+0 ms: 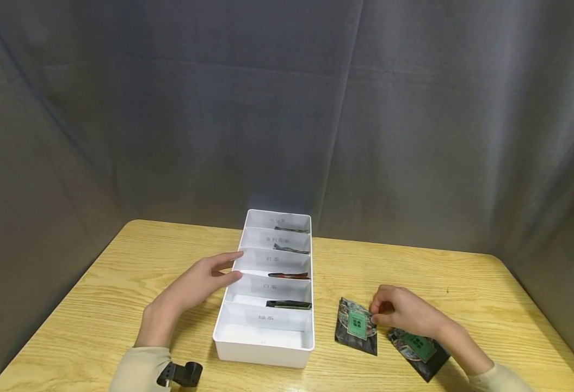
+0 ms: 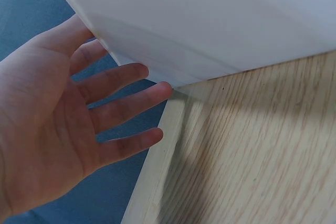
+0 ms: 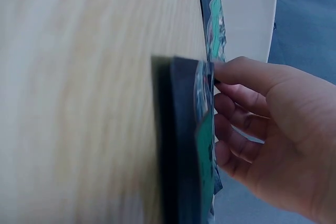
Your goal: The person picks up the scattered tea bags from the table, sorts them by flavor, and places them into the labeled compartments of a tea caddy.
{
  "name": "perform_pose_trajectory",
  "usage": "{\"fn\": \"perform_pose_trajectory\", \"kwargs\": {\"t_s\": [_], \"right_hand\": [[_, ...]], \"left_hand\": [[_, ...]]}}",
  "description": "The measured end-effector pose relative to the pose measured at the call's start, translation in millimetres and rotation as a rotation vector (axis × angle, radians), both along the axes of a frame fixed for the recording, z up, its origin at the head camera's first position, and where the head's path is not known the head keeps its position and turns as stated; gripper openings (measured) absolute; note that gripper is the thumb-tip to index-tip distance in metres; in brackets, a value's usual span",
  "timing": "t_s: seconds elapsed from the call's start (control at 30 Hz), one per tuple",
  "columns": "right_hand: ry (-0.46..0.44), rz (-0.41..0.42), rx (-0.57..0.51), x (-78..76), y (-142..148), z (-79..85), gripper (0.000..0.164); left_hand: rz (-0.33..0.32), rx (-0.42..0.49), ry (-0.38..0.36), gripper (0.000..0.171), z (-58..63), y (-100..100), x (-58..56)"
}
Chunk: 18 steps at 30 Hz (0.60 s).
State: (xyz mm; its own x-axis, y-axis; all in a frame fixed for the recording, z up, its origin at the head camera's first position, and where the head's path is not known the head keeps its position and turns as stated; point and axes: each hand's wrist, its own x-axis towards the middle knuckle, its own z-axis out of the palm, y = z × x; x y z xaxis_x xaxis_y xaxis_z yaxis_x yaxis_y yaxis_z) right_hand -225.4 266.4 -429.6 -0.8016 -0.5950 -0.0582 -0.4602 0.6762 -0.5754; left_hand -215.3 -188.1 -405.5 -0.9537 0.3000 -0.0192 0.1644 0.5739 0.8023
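Note:
A white divided box [image 1: 263,355] stands on the table, its compartments labelled in Chinese characters. My left hand [image 1: 191,288] is at its left side, with outstretched fingertips on the rim; in the left wrist view the fingers [image 2: 123,106] lie along the white wall. To the right of the box lies a black tea sachet [image 1: 357,325] with a green label. My right hand [image 1: 409,313] pinches that sachet's right edge between thumb and forefinger. A second black sachet [image 1: 420,351], also green-labelled, lies partly beneath the right hand and forearm; its face shows close up in the right wrist view.
Single sachets stand in the box's rear compartments, among them a red one [image 1: 289,276] and a dark green one [image 1: 289,304]. The front compartment shows its bare floor. A grey curtain [image 1: 287,109] hangs behind the wooden table [image 1: 399,261].

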Motion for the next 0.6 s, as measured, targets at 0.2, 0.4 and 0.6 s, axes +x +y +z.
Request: {"fn": "perform_pose_trajectory", "kwargs": {"t_s": [0.2,0.4,0.6], "right_hand": [[0.05,-0.051,-0.036,4.3,-3.6,7.3,0.007],[0.098,-0.073,-0.095,7.0,-7.3,15.2,0.005],[0.143,-0.074,-0.126,13.7,-12.0,20.4,0.006]], "left_hand": [[0.004,0.0,-0.004,0.059,-1.0,0.0,0.0],[0.006,0.0,0.0,0.059,-1.4,-0.1,-0.4],[-0.002,0.003,0.002,0.06,-1.4,0.7,-0.7]]}}
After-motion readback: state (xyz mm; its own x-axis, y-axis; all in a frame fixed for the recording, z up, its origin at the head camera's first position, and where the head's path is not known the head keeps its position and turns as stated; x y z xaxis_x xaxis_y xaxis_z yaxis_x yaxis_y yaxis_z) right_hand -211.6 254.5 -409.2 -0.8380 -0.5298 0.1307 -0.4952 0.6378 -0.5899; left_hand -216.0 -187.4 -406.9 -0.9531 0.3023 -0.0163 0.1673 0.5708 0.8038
